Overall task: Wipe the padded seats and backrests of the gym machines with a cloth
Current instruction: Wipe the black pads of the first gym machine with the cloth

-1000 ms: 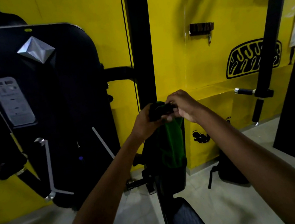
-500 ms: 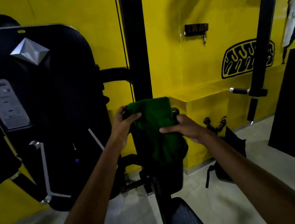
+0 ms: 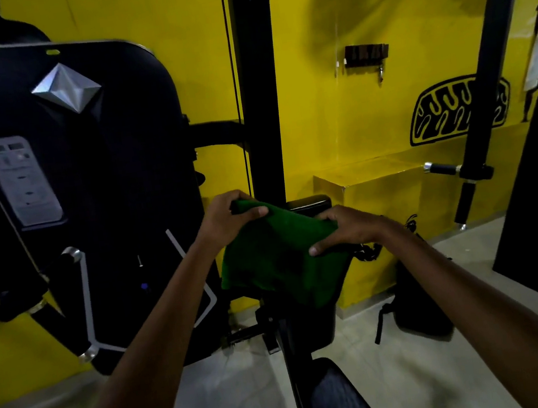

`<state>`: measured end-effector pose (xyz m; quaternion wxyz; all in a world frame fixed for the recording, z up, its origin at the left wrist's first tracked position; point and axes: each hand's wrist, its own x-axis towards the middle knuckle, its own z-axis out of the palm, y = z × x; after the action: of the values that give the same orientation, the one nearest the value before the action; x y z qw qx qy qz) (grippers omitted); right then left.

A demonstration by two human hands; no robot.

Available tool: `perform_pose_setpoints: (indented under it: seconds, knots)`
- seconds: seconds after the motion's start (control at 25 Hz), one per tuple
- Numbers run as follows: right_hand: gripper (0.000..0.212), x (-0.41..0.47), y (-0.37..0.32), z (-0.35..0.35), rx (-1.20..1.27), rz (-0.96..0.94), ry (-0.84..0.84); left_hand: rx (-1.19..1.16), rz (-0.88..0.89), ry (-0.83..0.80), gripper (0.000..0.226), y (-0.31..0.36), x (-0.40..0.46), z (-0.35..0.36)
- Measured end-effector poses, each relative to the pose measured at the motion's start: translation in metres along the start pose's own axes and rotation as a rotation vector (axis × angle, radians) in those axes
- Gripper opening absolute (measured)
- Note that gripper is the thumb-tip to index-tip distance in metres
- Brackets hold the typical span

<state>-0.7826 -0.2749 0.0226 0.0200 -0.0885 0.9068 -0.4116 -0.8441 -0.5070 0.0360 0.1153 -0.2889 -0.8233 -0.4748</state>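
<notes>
A green cloth (image 3: 278,257) hangs spread over the black padded backrest (image 3: 309,204) of the machine in front of me, hiding most of the pad. My left hand (image 3: 228,220) pinches the cloth's upper left corner between thumb and fingers. My right hand (image 3: 350,227) grips the cloth's right edge, thumb on the front and fingers over the top. The dark padded seat (image 3: 339,398) shows at the bottom, below the backrest, on the black upright post (image 3: 261,84).
A black weight-stack shroud (image 3: 86,195) with a silver diamond badge stands at the left. A black backpack (image 3: 416,300) lies on the floor by the yellow ledge (image 3: 379,185). A padded handle (image 3: 442,168) juts from a black column at the right.
The cloth was bunched between both hands at the top of the pad; it has since been spread open. Both hands have moved apart and lower, the right one sliding down the right edge.
</notes>
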Motion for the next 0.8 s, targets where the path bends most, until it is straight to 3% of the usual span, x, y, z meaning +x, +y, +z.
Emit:
perform_pose_setpoints:
  seconds: [0.12, 0.24, 0.36, 0.56, 0.64, 0.68, 0.8]
  knots:
    - [0.035, -0.007, 0.01, 0.006, 0.133, 0.013, 0.187, 0.022, -0.071, 0.087, 0.035, 0.001, -0.007, 0.015]
    - [0.041, -0.022, 0.017, 0.008, 0.415, 0.064, 0.05, -0.008, -0.093, 0.128, 0.032, 0.001, -0.009, 0.022]
    - [0.035, -0.033, 0.021, 0.006, 0.415, 0.075, -0.039, -0.197, -0.142, 0.146, 0.025, -0.008, -0.014, 0.023]
    - [0.058, -0.028, 0.029, 0.02, 0.915, -0.025, 0.26, -0.519, -0.272, 0.212, 0.024, -0.009, -0.019, 0.032]
    - [0.061, -0.025, 0.032, 0.024, 0.923, -0.016, 0.277, -0.531, -0.311, 0.242, 0.026, -0.011, -0.018, 0.031]
    - [0.059, -0.023, 0.035, 0.025, 0.875, -0.018, 0.287, -0.536, -0.326, 0.255, 0.026, -0.015, -0.018, 0.03]
    - [0.024, -0.018, 0.034, 0.021, 0.826, -0.04, 0.419, -0.557, -0.372, 0.282, 0.023, -0.02, -0.019, 0.027]
